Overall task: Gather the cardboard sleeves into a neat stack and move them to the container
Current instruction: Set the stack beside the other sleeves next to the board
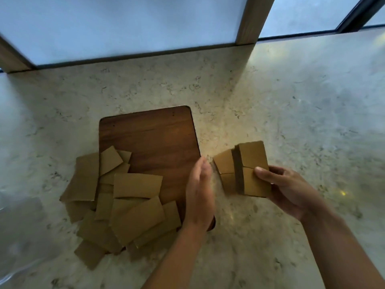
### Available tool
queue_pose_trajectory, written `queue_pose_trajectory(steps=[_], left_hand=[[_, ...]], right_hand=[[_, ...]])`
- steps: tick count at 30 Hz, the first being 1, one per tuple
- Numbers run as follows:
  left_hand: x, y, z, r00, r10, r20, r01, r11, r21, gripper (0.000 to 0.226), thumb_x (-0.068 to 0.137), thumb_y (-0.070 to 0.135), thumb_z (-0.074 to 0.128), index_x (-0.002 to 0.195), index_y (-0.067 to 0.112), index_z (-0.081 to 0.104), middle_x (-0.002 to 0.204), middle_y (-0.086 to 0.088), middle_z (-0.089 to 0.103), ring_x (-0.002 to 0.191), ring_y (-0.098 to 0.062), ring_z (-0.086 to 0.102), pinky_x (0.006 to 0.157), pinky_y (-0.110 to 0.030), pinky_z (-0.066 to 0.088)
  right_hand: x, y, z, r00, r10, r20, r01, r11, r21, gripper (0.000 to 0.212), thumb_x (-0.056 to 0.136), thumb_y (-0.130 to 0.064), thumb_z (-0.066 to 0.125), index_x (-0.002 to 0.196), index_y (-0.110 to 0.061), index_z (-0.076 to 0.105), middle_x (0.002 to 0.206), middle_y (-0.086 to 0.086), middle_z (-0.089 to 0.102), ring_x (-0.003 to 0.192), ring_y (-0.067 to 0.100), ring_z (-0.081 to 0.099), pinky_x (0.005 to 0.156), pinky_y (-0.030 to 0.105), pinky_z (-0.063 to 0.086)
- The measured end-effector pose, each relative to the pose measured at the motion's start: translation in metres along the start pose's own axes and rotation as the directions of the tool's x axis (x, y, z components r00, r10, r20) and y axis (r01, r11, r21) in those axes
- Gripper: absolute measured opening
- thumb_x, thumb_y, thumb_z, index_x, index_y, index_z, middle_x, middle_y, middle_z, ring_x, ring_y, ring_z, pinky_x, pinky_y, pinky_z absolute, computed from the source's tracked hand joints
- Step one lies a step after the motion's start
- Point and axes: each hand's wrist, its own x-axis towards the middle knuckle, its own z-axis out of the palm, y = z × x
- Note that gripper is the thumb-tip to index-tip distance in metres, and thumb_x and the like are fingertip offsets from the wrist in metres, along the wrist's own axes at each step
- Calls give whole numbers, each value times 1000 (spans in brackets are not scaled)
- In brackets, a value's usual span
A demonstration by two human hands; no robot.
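A loose heap of several brown cardboard sleeves [125, 201] lies over the front left part of a dark wooden board [154, 138] and spills onto the counter. My right hand [285, 188] grips a thick stack of sleeves [250, 170] just right of the board, thumb on top, with a few sleeves jutting out on the stack's left side. My left hand [200, 190] is held edge-on with straight fingers over the board's right edge, a short gap away from the stack. No container is plainly visible.
The pale speckled stone counter [291, 101] stretches to the right and back. Frosted window panes with a wooden post [250, 19] rise along the far edge. Something clear and blurred [18, 226] sits at the near left.
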Motion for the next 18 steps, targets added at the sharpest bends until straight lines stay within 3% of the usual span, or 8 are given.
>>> queue_pose_trajectory(steps=[5,9,12,15,18], left_hand=[[-11,-7,26,979,-202,0,192,933,-304,57,112,41,25,162,15,36,167,3,42,149,-4,41,114,-16,34],[-6,0,30,960,-281,9,264,887,-380,60,113,44,23,162,13,33,167,1,41,150,-8,40,127,-32,28],[0,8,32,942,-335,-10,298,848,-438,64,112,49,25,160,10,39,162,-2,48,146,-11,46,120,-29,35],[0,15,37,921,-391,-4,337,799,-499,63,111,52,30,149,9,55,141,-4,65,131,-13,59,107,-28,48],[-3,19,42,924,-382,10,339,806,-486,65,111,55,25,152,13,53,146,-6,64,135,-17,59,116,-39,46]], right_hand=[[6,2,-5,1000,11,27,-9,998,-61,48,76,-15,76,120,2,66,117,21,74,99,28,73,83,39,63],[11,-5,1,997,-29,67,34,997,-73,44,74,-13,76,116,-1,67,106,15,78,93,24,76,73,35,65],[18,-10,7,997,-32,74,40,994,-101,45,72,-13,78,114,-3,66,104,14,79,94,24,77,71,32,64],[22,-8,14,997,-27,71,39,984,-174,52,66,-14,82,115,-8,64,104,14,79,96,26,77,76,36,65],[24,0,21,999,-53,10,54,954,-294,67,64,-17,85,127,-9,63,107,17,78,99,30,76,89,48,61]])
